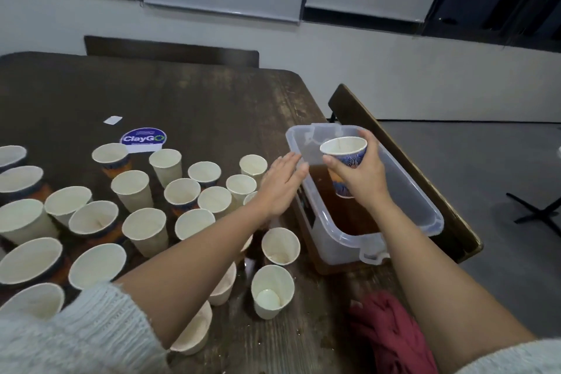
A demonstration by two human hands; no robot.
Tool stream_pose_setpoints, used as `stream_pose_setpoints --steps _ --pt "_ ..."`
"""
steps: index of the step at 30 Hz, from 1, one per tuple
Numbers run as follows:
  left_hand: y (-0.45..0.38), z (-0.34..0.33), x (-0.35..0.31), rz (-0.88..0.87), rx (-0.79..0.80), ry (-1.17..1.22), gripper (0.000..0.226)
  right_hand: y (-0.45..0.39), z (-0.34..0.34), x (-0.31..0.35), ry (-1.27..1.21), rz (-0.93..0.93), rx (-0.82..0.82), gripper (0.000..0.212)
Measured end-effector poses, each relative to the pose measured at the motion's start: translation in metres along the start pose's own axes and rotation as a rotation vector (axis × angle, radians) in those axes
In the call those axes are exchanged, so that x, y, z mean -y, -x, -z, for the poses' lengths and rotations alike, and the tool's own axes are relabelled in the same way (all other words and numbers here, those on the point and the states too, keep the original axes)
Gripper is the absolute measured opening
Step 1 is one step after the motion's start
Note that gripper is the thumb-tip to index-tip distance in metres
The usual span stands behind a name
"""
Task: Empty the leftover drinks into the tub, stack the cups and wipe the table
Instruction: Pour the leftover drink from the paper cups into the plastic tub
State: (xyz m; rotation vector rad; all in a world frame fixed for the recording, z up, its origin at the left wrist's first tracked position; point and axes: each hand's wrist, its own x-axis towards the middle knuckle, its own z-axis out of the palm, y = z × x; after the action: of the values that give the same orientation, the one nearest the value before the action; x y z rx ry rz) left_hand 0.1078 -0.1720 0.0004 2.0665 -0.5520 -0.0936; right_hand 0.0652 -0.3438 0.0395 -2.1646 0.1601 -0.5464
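Note:
My right hand (361,174) grips a blue-patterned paper cup (344,149), held upright over the clear plastic tub (425,206) of brown liquid at the table's right edge. My left hand (280,184) hovers flat with straight fingers, just left of the tub's rim and above the nearest cups, holding nothing. Several white paper cups (145,229) stand crowded on the left half of the dark wooden table (197,100). A dark red cloth (391,334) lies bunched at the near right, beside my right forearm.
A blue round ClayGO sticker (143,137) and a small white slip (113,120) lie beyond the cups. Spilled drops wet the wood near the closest cups (273,290). A bench back (394,158) runs along the table's right side; another chair stands behind the far edge.

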Motion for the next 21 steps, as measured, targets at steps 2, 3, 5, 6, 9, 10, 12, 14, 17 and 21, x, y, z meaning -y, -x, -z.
stream_pose_setpoints --steps 2,3,5,6,9,10,12,14,17,21 --pt "0.011 0.024 -0.005 0.018 -0.100 0.238 0.046 -0.002 -0.025 0.027 -0.098 0.027 0.045 0.079" --pt "0.016 0.035 -0.009 0.045 -0.138 0.320 0.044 -0.002 -0.035 0.041 -0.141 0.045 0.081 0.075" --pt "0.031 0.069 -0.003 0.112 -0.240 0.442 0.048 0.000 -0.073 0.074 -0.242 0.092 0.181 0.071" --pt "0.041 0.088 -0.001 0.125 -0.291 0.517 0.044 0.003 -0.093 0.091 -0.282 0.113 0.226 0.073" --pt "0.081 0.150 0.017 0.099 -0.498 0.583 0.024 0.022 -0.161 0.149 -0.385 0.170 0.358 0.098" --pt "0.096 0.171 0.027 0.100 -0.569 0.583 0.024 0.030 -0.184 0.167 -0.417 0.177 0.418 0.102" --pt "0.122 0.211 0.046 0.094 -0.702 0.561 0.029 0.047 -0.223 0.202 -0.446 0.187 0.518 0.093" --pt "0.156 0.256 0.070 0.145 -0.840 0.549 0.033 0.069 -0.266 0.241 -0.441 0.217 0.616 0.080" --pt "0.214 0.322 0.106 0.197 -0.984 0.499 0.036 0.102 -0.323 0.304 -0.377 0.293 0.718 0.078" --pt "0.287 0.386 0.145 0.290 -1.081 0.396 0.031 0.142 -0.389 0.359 -0.298 0.393 0.885 0.074"
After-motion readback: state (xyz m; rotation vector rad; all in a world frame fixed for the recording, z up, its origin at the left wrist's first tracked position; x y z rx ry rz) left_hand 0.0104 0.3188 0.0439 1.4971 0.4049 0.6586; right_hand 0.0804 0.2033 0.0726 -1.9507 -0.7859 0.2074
